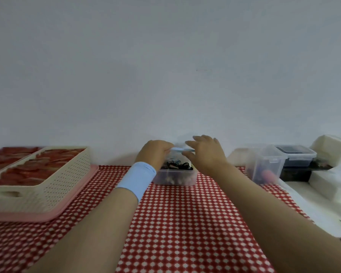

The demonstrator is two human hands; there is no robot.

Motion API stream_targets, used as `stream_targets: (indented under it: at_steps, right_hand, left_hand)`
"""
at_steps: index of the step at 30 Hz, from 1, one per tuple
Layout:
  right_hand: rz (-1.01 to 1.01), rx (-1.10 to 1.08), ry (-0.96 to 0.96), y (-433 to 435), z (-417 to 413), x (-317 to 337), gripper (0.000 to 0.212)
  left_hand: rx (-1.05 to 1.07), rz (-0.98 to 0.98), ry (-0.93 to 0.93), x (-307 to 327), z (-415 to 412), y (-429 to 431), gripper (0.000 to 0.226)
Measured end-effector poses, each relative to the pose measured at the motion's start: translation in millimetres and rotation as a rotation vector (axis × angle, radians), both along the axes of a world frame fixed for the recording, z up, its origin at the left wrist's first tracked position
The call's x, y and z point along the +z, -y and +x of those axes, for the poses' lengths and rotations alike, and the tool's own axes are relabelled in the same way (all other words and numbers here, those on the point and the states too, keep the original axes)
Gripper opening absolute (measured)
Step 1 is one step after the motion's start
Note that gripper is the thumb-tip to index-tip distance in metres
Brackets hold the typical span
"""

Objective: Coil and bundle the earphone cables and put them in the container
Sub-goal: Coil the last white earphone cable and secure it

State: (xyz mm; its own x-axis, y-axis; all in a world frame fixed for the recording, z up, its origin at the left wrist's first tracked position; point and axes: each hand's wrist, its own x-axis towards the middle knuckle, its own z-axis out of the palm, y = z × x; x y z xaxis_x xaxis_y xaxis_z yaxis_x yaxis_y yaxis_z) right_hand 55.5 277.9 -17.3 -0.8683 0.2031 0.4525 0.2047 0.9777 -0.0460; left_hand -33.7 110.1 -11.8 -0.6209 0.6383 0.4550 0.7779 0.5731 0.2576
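Left hand [156,152] curled, pinching the pale lid [180,149] above the clear container [175,177], far-centre on the table [185,223]. Black earphone cables [178,165] lay inside. Right hand [205,152] spread wide at the lid's end. Judged: lid-handling step; next, steadying both lid ends.

The container [175,177] sits at the far middle of the tabletop [185,223], close to the wall, with the earphone cables [178,165] in it and a lid [182,149] just above it, between the left hand [156,152] and the right hand [207,152]. Well to its left a basket [53,182] stands on a tray [75,203] (the tray juts out past the basket's near side). To the right stands a box [264,166], and just beyond it a lidded box [295,154] is stacked on another.
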Motion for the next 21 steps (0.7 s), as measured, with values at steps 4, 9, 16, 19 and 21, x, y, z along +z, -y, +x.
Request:
stream_targets:
  at_steps: [4, 9, 16, 19, 21]
  right_hand:
    - [0.006, -0.024, 0.288, 4.8, -12.6, -14.9, 0.043]
    - [-0.443, 0.021, 0.272, 2.4, -16.8, -32.7, 0.049]
    - [-0.578, 0.075, 0.107, -1.5, -10.7, -34.2, 0.033]
    - [-0.57, 0.063, 0.104, -4.2, -7.0, -34.3, 0.032]
    - [-0.578, 0.069, 0.11, -5.5, -5.9, -35.0, 0.031]
  left_hand:
    - [0.005, -0.057, 0.034, -16.3, -12.9, 10.6, 0.03]
    - [-0.027, 0.005, 0.138, -37.5, -18.4, 19.3, 0.029]
    - [0.012, 0.102, 0.203, -48.1, -19.8, 26.0, 0.025]
    - [0.041, 0.145, 0.221, -47.5, -18.2, 25.5, 0.02]
    - [0.052, 0.194, 0.229, -47.8, -18.0, 24.5, 0.016]
